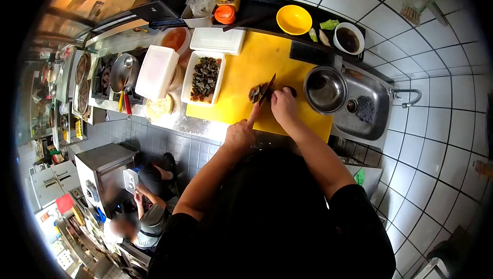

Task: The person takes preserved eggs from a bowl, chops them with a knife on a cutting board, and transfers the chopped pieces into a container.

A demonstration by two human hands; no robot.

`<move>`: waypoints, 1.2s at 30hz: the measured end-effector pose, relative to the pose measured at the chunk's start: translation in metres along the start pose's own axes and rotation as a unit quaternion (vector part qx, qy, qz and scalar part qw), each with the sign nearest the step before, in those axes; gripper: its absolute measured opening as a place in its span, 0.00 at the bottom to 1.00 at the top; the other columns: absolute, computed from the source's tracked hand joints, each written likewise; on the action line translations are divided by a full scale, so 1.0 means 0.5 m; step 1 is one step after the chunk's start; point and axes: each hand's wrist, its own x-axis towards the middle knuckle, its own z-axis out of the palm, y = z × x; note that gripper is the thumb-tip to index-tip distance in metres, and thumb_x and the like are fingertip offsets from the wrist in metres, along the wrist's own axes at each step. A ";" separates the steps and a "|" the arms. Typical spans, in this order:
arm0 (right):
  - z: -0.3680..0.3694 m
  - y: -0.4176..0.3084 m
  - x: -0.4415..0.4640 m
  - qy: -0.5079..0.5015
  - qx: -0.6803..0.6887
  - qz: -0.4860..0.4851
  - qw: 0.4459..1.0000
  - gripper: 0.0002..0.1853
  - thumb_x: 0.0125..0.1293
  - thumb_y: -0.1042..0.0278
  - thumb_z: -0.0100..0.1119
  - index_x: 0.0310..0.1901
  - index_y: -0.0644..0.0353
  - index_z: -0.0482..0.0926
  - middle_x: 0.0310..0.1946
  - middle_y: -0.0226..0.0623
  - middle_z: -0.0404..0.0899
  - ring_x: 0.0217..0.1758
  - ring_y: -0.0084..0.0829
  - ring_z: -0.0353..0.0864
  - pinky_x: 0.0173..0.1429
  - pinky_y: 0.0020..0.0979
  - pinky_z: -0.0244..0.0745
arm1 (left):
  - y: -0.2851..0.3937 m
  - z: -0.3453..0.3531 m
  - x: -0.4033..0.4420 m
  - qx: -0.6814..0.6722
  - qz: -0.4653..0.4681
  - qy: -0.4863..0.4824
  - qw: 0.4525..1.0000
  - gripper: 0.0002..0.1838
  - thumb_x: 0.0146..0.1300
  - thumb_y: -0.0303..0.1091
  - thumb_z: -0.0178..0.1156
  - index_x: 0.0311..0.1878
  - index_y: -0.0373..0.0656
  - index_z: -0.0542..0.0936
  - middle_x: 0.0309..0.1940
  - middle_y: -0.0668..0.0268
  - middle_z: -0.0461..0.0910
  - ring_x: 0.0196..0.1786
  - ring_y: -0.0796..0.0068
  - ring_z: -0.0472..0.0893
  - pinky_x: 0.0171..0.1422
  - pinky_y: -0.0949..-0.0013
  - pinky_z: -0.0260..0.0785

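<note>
My left hand (240,134) is closed around the handle end of a knife (267,88), index finger stretched toward the blade. The blade points away from me over the yellow cutting board (246,66). Against its left side lies a small heap of dark cut pieces (255,93), possibly preserved egg. My right hand (284,103) is just right of the blade, fingers curled down on a dark round piece (292,91), partly hidden. Left of the heap, a white container (219,86) holds chopped dark and amber pieces.
A metal bowl (325,90) stands in the sink (380,117) at the right. On the back ledge are a yellow bowl (294,20) and a bowl of dark liquid (348,39). Leftward are white lids (156,72) and a pan (124,72). Another person (152,217) sits lower left.
</note>
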 end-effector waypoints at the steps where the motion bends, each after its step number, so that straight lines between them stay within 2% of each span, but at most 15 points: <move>1: -0.007 0.010 -0.007 0.049 -0.028 -0.054 0.997 0.12 0.69 0.72 0.62 0.51 0.67 0.82 0.61 0.58 0.76 0.61 0.57 0.80 0.60 0.49 0.79 | 0.000 -0.005 -0.002 -0.003 0.000 0.003 1.000 0.51 0.61 0.27 0.58 0.86 0.55 0.47 0.28 0.49 0.83 0.29 0.47 0.85 0.37 0.47 0.79; 3: -0.025 0.040 -0.021 0.147 -0.085 -0.159 0.973 0.15 0.69 0.73 0.61 0.55 0.67 0.81 0.65 0.58 0.72 0.65 0.58 0.76 0.64 0.50 0.77 | 0.006 -0.014 -0.007 0.000 -0.001 0.004 1.000 0.51 0.61 0.27 0.59 0.86 0.54 0.47 0.28 0.49 0.83 0.29 0.48 0.85 0.37 0.47 0.79; 4: -0.025 0.051 -0.023 0.171 -0.106 -0.156 0.967 0.20 0.68 0.74 0.61 0.61 0.65 0.79 0.67 0.56 0.71 0.69 0.61 0.71 0.68 0.53 0.73 | 0.011 -0.018 -0.009 0.007 -0.001 0.003 1.000 0.51 0.62 0.29 0.60 0.86 0.53 0.47 0.27 0.50 0.83 0.28 0.49 0.84 0.36 0.48 0.79; 7: 0.003 0.091 0.000 0.055 -0.149 -0.067 0.985 0.21 0.68 0.75 0.61 0.62 0.65 0.78 0.66 0.57 0.73 0.69 0.59 0.72 0.68 0.50 0.73 | 0.024 -0.028 -0.012 0.000 0.004 0.004 1.000 0.51 0.62 0.30 0.61 0.86 0.51 0.47 0.27 0.51 0.82 0.27 0.51 0.84 0.36 0.49 0.78; 10: 0.012 0.095 -0.003 0.071 -0.032 -0.044 0.996 0.14 0.67 0.74 0.63 0.54 0.66 0.82 0.54 0.57 0.82 0.58 0.58 0.81 0.59 0.47 0.79 | 0.027 -0.021 -0.014 -0.004 0.020 0.018 1.000 0.49 0.62 0.29 0.60 0.86 0.50 0.49 0.27 0.51 0.82 0.27 0.52 0.83 0.35 0.49 0.78; 13: -0.006 0.061 -0.010 0.051 0.094 0.054 0.993 0.12 0.67 0.71 0.66 0.49 0.66 0.82 0.47 0.55 0.86 0.53 0.56 0.85 0.55 0.48 0.80 | 0.029 -0.012 -0.016 -0.005 0.042 0.028 0.999 0.48 0.62 0.28 0.58 0.86 0.50 0.51 0.26 0.51 0.81 0.27 0.52 0.83 0.35 0.49 0.78; 16: 0.026 0.075 -0.010 0.090 0.118 0.046 0.988 0.13 0.65 0.69 0.70 0.47 0.66 0.82 0.43 0.52 0.88 0.50 0.55 0.87 0.55 0.47 0.80 | 0.034 -0.008 -0.018 -0.001 0.057 0.024 0.998 0.49 0.61 0.27 0.57 0.86 0.51 0.51 0.27 0.51 0.81 0.27 0.52 0.83 0.36 0.50 0.78; 20: 0.048 0.082 -0.008 0.105 0.158 0.074 0.979 0.13 0.64 0.67 0.71 0.46 0.65 0.82 0.42 0.53 0.88 0.50 0.56 0.87 0.54 0.46 0.80 | 0.044 -0.020 -0.015 0.023 0.043 -0.048 0.998 0.49 0.64 0.26 0.57 0.87 0.58 0.47 0.33 0.49 0.83 0.34 0.49 0.85 0.41 0.49 0.79; 25: 0.049 0.081 -0.005 0.127 0.184 0.061 0.973 0.13 0.63 0.68 0.71 0.46 0.65 0.82 0.42 0.53 0.88 0.51 0.57 0.86 0.55 0.47 0.80 | 0.051 -0.022 -0.012 0.015 0.056 -0.049 0.997 0.50 0.63 0.26 0.57 0.87 0.57 0.46 0.33 0.50 0.83 0.34 0.49 0.85 0.41 0.49 0.80; 28: 0.049 0.078 0.001 0.093 0.143 0.098 0.980 0.13 0.63 0.68 0.71 0.46 0.64 0.82 0.43 0.53 0.88 0.52 0.57 0.86 0.55 0.49 0.80 | 0.052 -0.013 -0.005 0.024 0.059 -0.060 0.996 0.51 0.63 0.26 0.57 0.87 0.54 0.44 0.32 0.49 0.83 0.33 0.50 0.86 0.41 0.49 0.80; 31: 0.076 0.095 0.005 0.124 0.111 0.078 0.983 0.12 0.63 0.68 0.70 0.45 0.64 0.83 0.43 0.53 0.88 0.51 0.58 0.85 0.54 0.49 0.79 | 0.047 0.009 0.008 0.036 0.050 -0.071 0.996 0.51 0.63 0.27 0.57 0.87 0.53 0.43 0.31 0.48 0.83 0.33 0.50 0.86 0.42 0.49 0.80; 34: 0.040 0.094 -0.009 0.068 0.155 0.110 0.980 0.14 0.64 0.69 0.68 0.48 0.66 0.82 0.44 0.56 0.86 0.51 0.60 0.84 0.55 0.51 0.78 | 0.041 0.010 0.017 0.027 0.043 -0.067 0.996 0.51 0.63 0.28 0.58 0.87 0.53 0.43 0.31 0.48 0.84 0.33 0.49 0.86 0.42 0.49 0.80; 36: 0.050 0.111 -0.013 0.075 0.147 0.094 0.982 0.13 0.64 0.69 0.68 0.47 0.66 0.82 0.44 0.56 0.86 0.51 0.59 0.84 0.55 0.51 0.78 | 0.039 0.003 0.016 0.021 0.040 -0.063 0.997 0.51 0.63 0.29 0.58 0.87 0.53 0.43 0.31 0.48 0.84 0.33 0.49 0.86 0.41 0.49 0.80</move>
